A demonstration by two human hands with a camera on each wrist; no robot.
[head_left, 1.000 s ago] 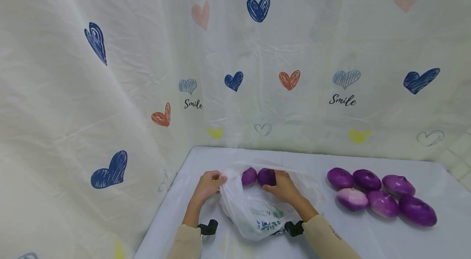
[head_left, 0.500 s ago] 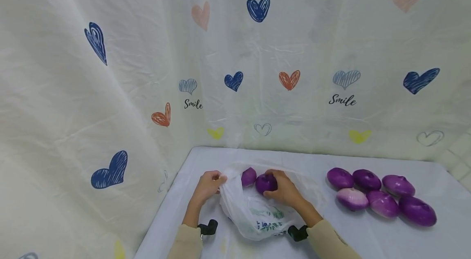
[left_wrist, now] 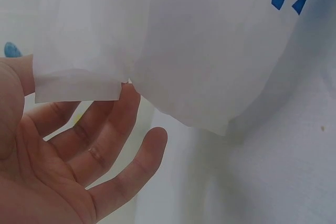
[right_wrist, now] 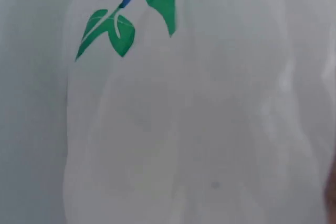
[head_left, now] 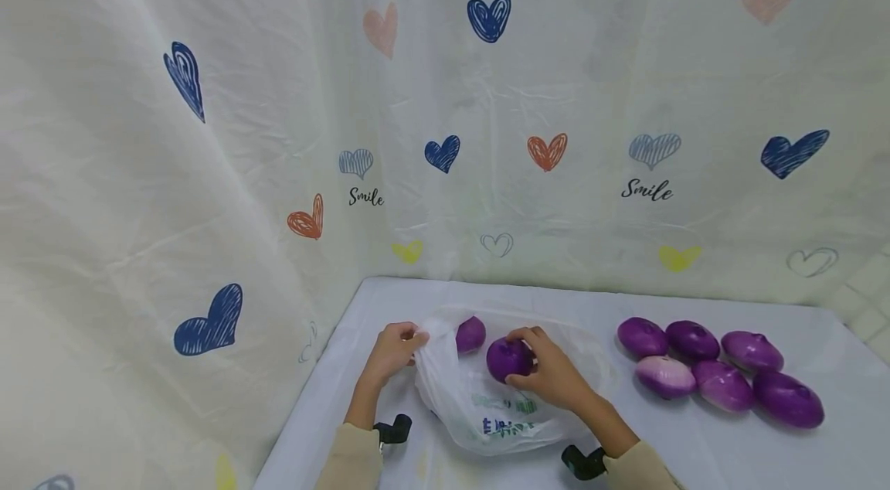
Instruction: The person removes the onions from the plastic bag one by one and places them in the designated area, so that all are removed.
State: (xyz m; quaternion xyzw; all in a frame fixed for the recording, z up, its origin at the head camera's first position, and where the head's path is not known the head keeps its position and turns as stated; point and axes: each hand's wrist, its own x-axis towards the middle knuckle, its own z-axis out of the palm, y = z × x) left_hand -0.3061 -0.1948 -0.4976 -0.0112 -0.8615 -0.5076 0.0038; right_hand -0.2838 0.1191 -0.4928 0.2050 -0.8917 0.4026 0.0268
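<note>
A white plastic bag (head_left: pixel 452 397) with green and blue print lies on the table, its mouth spread. My left hand (head_left: pixel 392 351) pinches the bag's edge between thumb and fingers; in the left wrist view the hand (left_wrist: pixel 79 156) has its other fingers loosely bent below the plastic. My right hand (head_left: pixel 549 368) grips a purple onion (head_left: pixel 507 361) over the bag's opening. Another purple onion (head_left: pixel 470 335) sits in the bag to the left of it. In the right wrist view the printed bag (right_wrist: pixel 184 119) fills most of the picture and hides the held onion.
Several purple onions (head_left: pixel 723 386) lie in two rows on the right side of the white-covered table (head_left: pixel 556 467). A white curtain (head_left: pixel 591 243) with printed hearts hangs behind the table and along the left.
My right hand has drawn its onion toward me, away from the other onion in the bag. My left hand has stayed in place on the bag's edge.
</note>
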